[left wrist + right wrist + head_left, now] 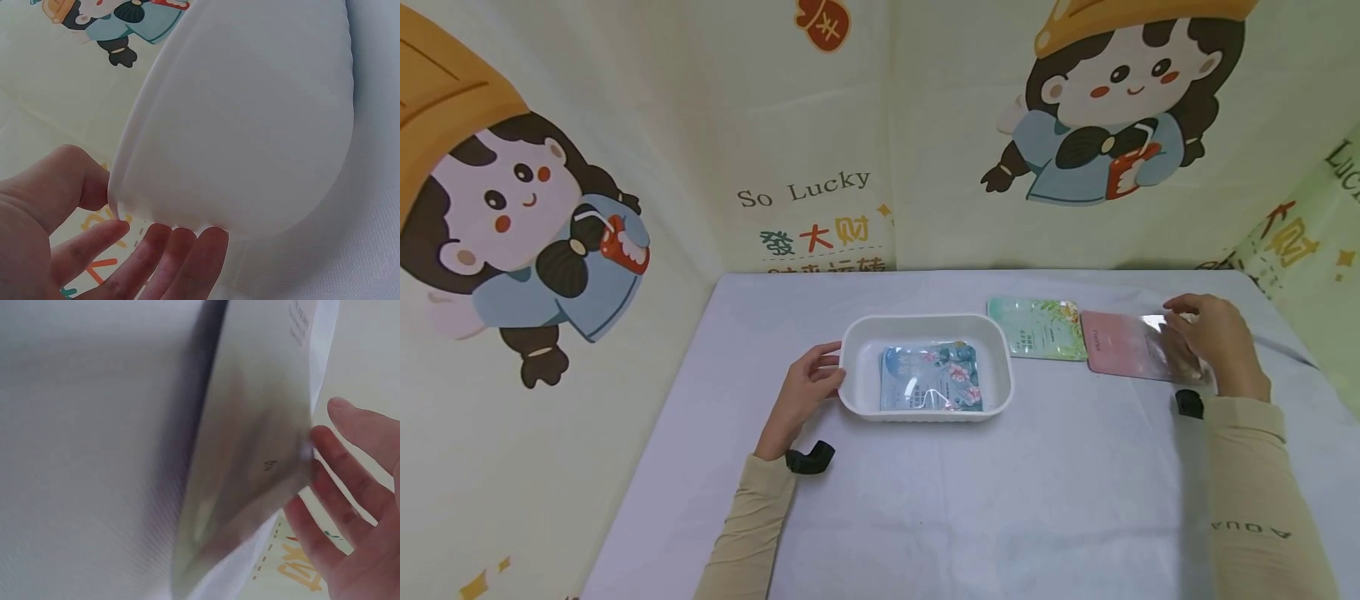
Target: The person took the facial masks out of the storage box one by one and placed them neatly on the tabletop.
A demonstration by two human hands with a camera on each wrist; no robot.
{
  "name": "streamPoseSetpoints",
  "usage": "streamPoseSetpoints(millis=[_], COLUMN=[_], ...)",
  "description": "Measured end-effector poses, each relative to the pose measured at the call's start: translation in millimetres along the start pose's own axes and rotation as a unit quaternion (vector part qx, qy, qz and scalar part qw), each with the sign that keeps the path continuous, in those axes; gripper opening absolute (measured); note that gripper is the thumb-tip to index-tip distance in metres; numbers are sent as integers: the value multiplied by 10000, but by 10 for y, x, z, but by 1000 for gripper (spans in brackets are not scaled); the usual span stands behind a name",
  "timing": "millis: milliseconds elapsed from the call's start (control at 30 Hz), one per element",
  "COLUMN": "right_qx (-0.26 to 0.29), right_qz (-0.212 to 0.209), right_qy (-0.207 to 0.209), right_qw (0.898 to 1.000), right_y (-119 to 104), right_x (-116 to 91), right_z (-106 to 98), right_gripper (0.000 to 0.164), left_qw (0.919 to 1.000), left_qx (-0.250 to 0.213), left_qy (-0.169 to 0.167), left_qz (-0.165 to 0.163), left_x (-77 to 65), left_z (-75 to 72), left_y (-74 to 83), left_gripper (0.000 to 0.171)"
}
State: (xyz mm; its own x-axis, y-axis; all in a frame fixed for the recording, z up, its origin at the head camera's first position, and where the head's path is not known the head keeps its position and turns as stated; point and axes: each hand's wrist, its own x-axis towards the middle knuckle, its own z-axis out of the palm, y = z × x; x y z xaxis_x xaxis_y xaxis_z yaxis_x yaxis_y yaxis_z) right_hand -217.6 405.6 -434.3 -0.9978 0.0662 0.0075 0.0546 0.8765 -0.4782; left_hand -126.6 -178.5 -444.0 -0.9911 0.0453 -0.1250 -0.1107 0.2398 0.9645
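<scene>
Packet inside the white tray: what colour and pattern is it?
The packet is light blue with pink flowers, clearest in the head view.

Cream cloth — printed with cartoon figures and "So Lucky" lettering — hangs behind a white tabletop.

From my remote seat I take this for a small curtained booth set up around a table. Cream hangings printed with cartoon figures rise behind it and along both sides (the lettering at the back reads "So Lucky"). I see the tabletop spread with plain, pale cloth. Whether the booth stands in a home, an office or a workshop, I cannot tell.
</scene>
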Motion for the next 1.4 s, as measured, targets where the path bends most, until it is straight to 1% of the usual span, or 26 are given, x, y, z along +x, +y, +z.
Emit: streamPoseSetpoints(millis=[200,400,633,867,1000,1100,1233,1400], right_qx=[-24,12,64,177,212,211,109,-3], right_qz=[-275,-131,-174,-641,-735,-713,-659,-627], right_qy=[293,162,66,210,233,205,145,-14], right_qw=[9992,9998,9998,9976,9968,9970,9977,9980], right_y=[-13,-44,-77,-191,-280,-354,-434,-544], right_x=[-6,-14,-100,-188,-228,-255,-304,-356], right_z=[4,22,-2,-15,4,10,7,32], right_gripper=[25,28,32,35,35,37,39,42], left_qw=[10000,10000,9999,9999,9999,9999,10000,9999], left_qx=[7,-68,-8,56,33,41,45,77], left_qy=[7,-16,-44,-46,-15,12,-39,-64], left_qz=[-12,-11,-107,-96,-99,-92,-57,-94], left_x=[11,24,17,5,9,4,-5,-8], left_z=[-1,-11,-3,-8,-3,-2,0,1], left_y=[-3,-20,-21,8,12,11,10,8], left_gripper=[49,49,52,51,49,48,48,50])
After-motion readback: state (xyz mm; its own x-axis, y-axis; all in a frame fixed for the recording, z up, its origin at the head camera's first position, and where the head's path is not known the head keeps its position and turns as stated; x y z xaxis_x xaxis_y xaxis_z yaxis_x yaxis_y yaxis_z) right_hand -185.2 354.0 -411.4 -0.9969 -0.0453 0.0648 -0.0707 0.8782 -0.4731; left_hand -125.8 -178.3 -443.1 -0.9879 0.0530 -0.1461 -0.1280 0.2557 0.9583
